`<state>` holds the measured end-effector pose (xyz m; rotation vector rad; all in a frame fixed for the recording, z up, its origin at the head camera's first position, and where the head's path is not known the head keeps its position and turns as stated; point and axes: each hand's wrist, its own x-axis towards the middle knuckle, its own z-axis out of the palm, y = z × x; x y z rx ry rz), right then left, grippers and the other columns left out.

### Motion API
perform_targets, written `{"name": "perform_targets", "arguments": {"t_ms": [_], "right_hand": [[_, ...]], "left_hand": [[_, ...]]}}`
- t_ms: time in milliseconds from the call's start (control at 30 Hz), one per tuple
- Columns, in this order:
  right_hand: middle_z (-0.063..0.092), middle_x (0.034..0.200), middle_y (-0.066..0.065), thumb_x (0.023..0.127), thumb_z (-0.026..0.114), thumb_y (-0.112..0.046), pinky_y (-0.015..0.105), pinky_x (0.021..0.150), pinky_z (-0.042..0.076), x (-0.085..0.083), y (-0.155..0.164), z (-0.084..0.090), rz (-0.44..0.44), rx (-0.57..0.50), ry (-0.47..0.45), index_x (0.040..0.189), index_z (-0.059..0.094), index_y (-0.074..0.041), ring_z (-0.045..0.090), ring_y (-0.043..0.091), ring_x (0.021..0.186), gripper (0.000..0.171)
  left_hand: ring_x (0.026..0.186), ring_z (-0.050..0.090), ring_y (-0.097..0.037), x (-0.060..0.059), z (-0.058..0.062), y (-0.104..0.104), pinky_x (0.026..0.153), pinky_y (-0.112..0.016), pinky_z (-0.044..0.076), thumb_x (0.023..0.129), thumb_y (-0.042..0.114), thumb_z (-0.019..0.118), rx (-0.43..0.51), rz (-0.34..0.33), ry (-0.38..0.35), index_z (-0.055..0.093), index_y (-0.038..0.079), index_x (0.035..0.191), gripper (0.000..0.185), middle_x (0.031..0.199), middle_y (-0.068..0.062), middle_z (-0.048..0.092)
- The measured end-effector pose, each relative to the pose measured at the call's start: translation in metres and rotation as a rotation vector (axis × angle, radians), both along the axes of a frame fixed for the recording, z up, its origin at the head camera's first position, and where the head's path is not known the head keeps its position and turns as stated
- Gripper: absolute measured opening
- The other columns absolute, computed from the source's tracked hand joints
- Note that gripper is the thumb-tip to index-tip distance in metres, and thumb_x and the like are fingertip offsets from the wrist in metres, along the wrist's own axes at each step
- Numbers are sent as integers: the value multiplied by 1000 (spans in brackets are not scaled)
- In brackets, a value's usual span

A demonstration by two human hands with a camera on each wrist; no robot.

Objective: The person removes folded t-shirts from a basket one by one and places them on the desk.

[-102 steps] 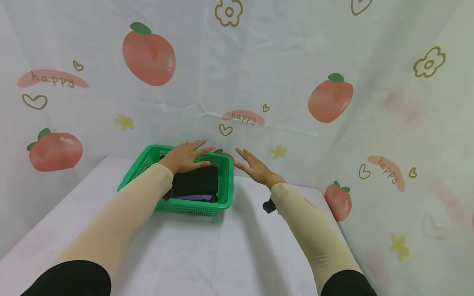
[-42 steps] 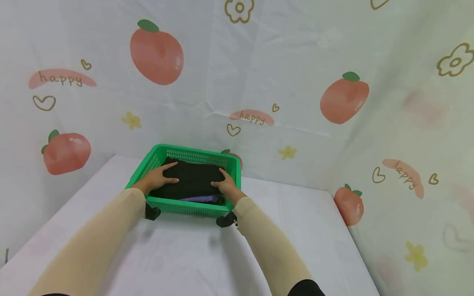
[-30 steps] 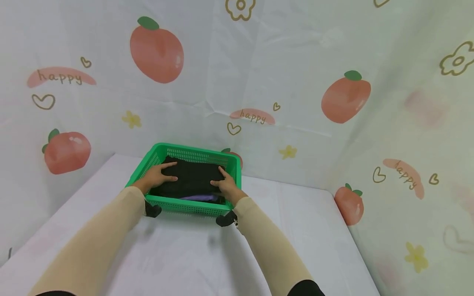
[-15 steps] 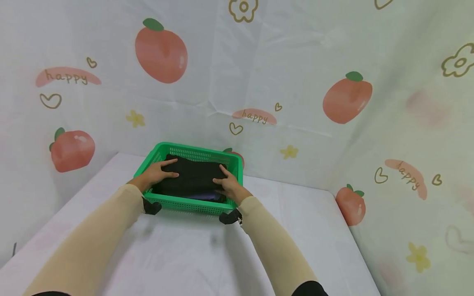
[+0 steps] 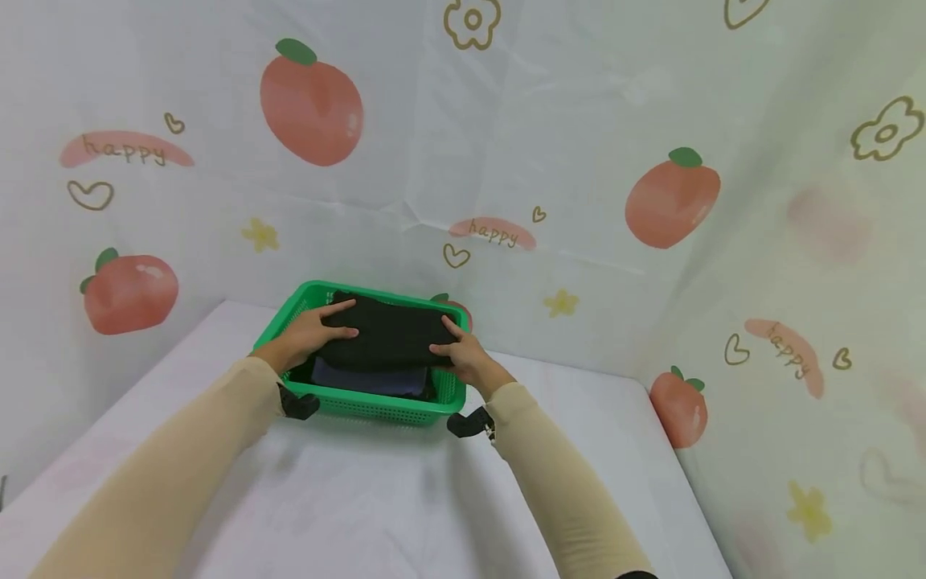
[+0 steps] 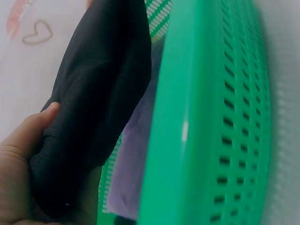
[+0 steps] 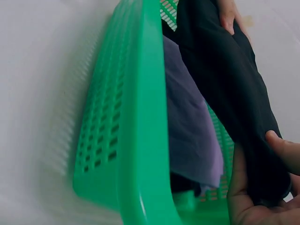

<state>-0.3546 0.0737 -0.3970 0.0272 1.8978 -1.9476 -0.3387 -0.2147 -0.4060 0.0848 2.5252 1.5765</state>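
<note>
Centrally, the person's left hand and right hand each pinched one end of a folded black fabric garment, thumb on top and fingers curled beneath, so that both grips were closed on the cloth rather than spread. The garment was held just above the rim of a green perforated plastic basket, which stood on the white-covered table near the far corner. Its long axis ran left to right, from one hand to the other; each hand stood at its own end, and neither was nearer than the other.

In the left wrist view the left thumb pressed on the upper face of the black garment, whose fold hung clear of the basket wall. In the right wrist view the right hand clasped the opposite end of the garment, and the fingertips of the left hand showed at the far end.

Beneath the lifted piece lay a folded lavender-grey fabric garment, resting inside the basket and apart from the black one; it appeared darker in the head view.

A pale printed backdrop cloth with peach motifs, hearts and the word "happy" enclosed the table on the far and right sides. Both forearms wore beige sleeves, and small black wrist-mounted devices showed below them.
</note>
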Motion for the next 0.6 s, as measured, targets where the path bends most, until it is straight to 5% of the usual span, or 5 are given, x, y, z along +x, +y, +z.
{"name": "perform_targets", "arguments": {"t_ms": [200,600], "right_hand": [[13,163,16,95,59,4,49,110,39,-1,23,2,-9,31,16,156,28,-30,46,35,134,77],[9,164,18,96,55,7,50,114,34,-5,77,-9,-47,-6,3,158,25,-26,38,36,140,76]], "left_hand": [[148,-3,-47,-3,4,21,114,-66,19,93,32,69,26,-20,-16,26,26,157,78,164,-21,-7],[149,3,-45,-23,-6,71,115,-62,23,92,25,71,105,-43,-40,32,28,156,74,165,-18,-3]]}}
